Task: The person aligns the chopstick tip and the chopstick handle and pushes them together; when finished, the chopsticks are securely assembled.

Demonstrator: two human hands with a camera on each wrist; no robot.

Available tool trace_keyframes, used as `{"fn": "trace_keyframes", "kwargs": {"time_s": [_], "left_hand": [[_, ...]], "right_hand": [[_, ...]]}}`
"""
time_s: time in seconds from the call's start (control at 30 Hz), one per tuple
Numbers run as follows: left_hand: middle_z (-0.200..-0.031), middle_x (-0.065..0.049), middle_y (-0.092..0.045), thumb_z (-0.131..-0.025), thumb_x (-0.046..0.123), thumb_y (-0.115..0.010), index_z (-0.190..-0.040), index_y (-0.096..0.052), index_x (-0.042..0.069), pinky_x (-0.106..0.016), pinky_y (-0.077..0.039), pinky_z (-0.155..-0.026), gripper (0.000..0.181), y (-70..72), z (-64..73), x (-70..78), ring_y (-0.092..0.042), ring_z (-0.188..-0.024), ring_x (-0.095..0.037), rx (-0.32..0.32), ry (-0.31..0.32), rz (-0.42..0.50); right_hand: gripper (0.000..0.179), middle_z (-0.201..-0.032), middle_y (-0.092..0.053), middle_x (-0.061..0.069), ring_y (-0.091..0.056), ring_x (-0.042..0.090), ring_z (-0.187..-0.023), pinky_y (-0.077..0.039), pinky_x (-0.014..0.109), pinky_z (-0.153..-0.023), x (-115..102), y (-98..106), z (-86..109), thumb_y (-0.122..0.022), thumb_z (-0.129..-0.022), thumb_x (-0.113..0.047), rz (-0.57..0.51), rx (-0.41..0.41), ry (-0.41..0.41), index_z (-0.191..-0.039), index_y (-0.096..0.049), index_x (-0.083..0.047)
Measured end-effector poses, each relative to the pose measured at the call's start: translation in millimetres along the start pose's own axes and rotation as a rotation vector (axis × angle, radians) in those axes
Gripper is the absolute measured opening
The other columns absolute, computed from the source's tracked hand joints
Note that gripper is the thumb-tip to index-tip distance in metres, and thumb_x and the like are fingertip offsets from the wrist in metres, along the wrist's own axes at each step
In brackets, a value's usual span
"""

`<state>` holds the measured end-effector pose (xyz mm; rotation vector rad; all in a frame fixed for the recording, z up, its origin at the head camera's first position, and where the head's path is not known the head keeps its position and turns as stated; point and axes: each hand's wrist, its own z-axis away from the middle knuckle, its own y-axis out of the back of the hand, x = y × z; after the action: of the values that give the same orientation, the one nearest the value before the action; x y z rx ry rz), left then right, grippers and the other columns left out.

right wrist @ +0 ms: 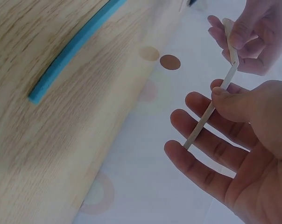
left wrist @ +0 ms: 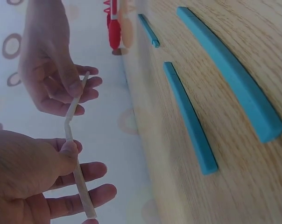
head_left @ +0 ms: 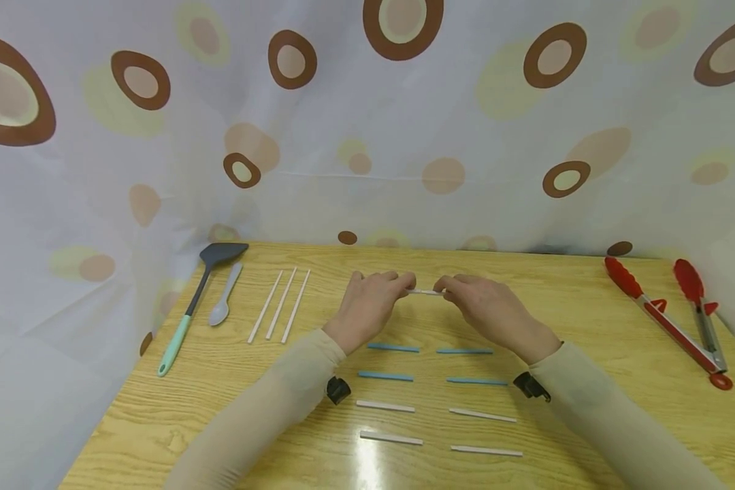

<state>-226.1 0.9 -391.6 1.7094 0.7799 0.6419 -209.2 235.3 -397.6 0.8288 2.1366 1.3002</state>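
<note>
Both hands hold one thin white stick (head_left: 425, 292) above the far part of the table. My left hand (head_left: 367, 306) pinches one half between thumb and fingers, and my right hand (head_left: 496, 313) pinches the other half. Between them the stick (left wrist: 68, 128) is kinked at its middle, which looks snapped there, its two halves meeting at an angle. In the right wrist view the stick's (right wrist: 204, 116) near half lies across the fingers under the thumb. Nearer my body lie short blue sticks (head_left: 393, 348) in two columns, with short white sticks (head_left: 386, 406) below them.
Three long white sticks (head_left: 280, 303) lie side by side on the left of the wooden table (head_left: 563, 286). Beyond them are a grey spoon (head_left: 225, 296) and a spatula (head_left: 186, 313) with a mint handle. Red tongs (head_left: 680, 327) lie spread at the right. A patterned curtain hangs behind.
</note>
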Motion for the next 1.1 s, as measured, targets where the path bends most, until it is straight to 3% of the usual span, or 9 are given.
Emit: {"fn": "trace_keyframes", "kwargs": {"time_s": [0.23, 0.4, 0.7, 1.1], "left_hand": [[-0.091, 0.006, -0.068, -0.100, 0.019, -0.060, -0.113, -0.059, 0.028, -0.032, -0.036, -0.060, 0.016, -2.8, 0.1, -0.8, -0.052, -0.060, -0.011, 0.022, -0.025, -0.021], [-0.089, 0.005, -0.065, -0.100, 0.021, -0.059, -0.111, -0.060, 0.028, -0.031, -0.038, -0.059, 0.013, -2.3, 1.4, -0.5, -0.056, -0.065, -0.014, 0.047, -0.038, -0.053], [-0.086, 0.002, -0.055, -0.101, 0.027, -0.056, -0.107, -0.063, 0.027, -0.029, -0.035, -0.056, 0.009, -2.5, 2.5, 0.3, -0.050, -0.070, -0.016, 0.087, -0.027, -0.099], [-0.088, 0.004, -0.057, -0.097, 0.020, -0.063, -0.103, -0.066, 0.027, -0.026, -0.034, -0.056, 0.009, -0.7, 3.1, 3.2, -0.052, -0.074, -0.013, 0.098, -0.046, -0.089]], "right_hand": [[0.023, -0.089, -0.069, 0.005, -0.064, 0.020, -0.065, -0.051, 0.033, -0.053, 1, -1, -0.1, -0.071, -0.090, 0.000, 0.004, 0.006, 0.018, -0.109, -0.062, -0.010], [0.017, -0.084, -0.066, 0.002, -0.058, 0.016, -0.060, -0.048, 0.031, -0.052, 0, -1, -0.2, -0.071, -0.090, -0.002, 0.002, 0.019, 0.012, -0.103, -0.063, -0.010], [0.019, -0.085, -0.055, 0.003, -0.059, 0.019, -0.074, -0.050, 0.029, -0.054, -4, -1, -1.0, -0.077, -0.084, 0.002, 0.054, 0.058, 0.012, -0.097, -0.066, -0.008], [0.017, -0.081, -0.055, 0.004, -0.059, 0.023, -0.071, -0.041, 0.029, -0.041, -11, 2, -2.4, -0.077, -0.084, -0.002, 0.158, 0.080, -0.002, -0.095, -0.066, -0.010]]}}
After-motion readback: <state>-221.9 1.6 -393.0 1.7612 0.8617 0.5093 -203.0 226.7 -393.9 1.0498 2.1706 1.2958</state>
